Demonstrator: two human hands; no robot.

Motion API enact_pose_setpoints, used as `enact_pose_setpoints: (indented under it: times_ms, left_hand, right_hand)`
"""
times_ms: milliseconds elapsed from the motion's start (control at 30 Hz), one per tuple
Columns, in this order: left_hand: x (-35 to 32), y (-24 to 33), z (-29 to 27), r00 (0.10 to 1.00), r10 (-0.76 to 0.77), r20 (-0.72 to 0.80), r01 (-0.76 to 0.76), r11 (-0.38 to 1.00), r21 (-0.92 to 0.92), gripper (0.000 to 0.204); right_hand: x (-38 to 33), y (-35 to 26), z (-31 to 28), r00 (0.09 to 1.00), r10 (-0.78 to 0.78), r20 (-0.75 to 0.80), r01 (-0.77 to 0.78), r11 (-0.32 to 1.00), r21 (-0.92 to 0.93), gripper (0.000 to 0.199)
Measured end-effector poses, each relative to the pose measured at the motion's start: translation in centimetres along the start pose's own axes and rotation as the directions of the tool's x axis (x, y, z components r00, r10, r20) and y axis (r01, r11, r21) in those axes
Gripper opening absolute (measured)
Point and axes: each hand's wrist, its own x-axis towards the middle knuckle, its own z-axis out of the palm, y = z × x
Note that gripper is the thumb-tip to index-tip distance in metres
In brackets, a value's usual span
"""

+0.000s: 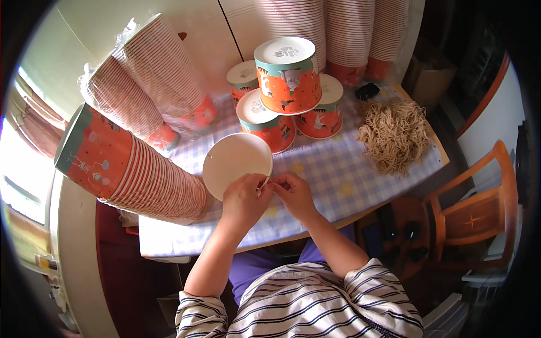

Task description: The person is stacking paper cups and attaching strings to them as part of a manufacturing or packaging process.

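Note:
A white-lined paper bucket (234,160) lies tipped on the table with its open mouth facing up toward me. Both hands meet at its right-hand rim. My left hand (245,200) is closed there, pinching a short pale cord (260,190) against the rim. My right hand (294,196) is closed too, thumb and fingertips pressed together at the same spot; the fingers largely hide what lies between them. On the opposite side of the rim, a small bit of cord pokes through the wall. A heap of tan cords (394,137) lies at the table's right end.
Upturned orange-and-green buckets (288,79) are piled at the table's back middle. A long nested stack (135,163) leans at left, with plastic-wrapped stacks (163,67) behind it. More tall stacks (349,34) stand at the back. A wooden chair (473,217) is at right.

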Motion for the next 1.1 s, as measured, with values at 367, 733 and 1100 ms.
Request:
enact_pose_setpoints:
  times_ms: [367, 733, 1100]
  left_hand:
    - [0.5, -0.2, 1.7, 0.981, 0.138, -0.139, -0.112, 0.977, 0.18, 0.026]
    - [0.7, -0.3, 1.8, 0.947, 0.321, -0.026, -0.288, 0.879, 0.379, 0.035]
    - [0.6, -0.7, 1.9, 0.925, 0.374, -0.074, -0.322, 0.871, 0.371, 0.028]
  right_hand:
    - [0.1, 0.5, 0.3, 0.999, -0.022, -0.037, 0.021, 1.0, -0.007, 0.008]
    - [0.1, -0.1, 0.3, 0.998, -0.009, -0.059, 0.005, 0.998, -0.067, 0.009]
    - [0.2, -0.3, 0.2, 0.999, -0.011, -0.046, 0.008, 0.997, -0.071, 0.012]
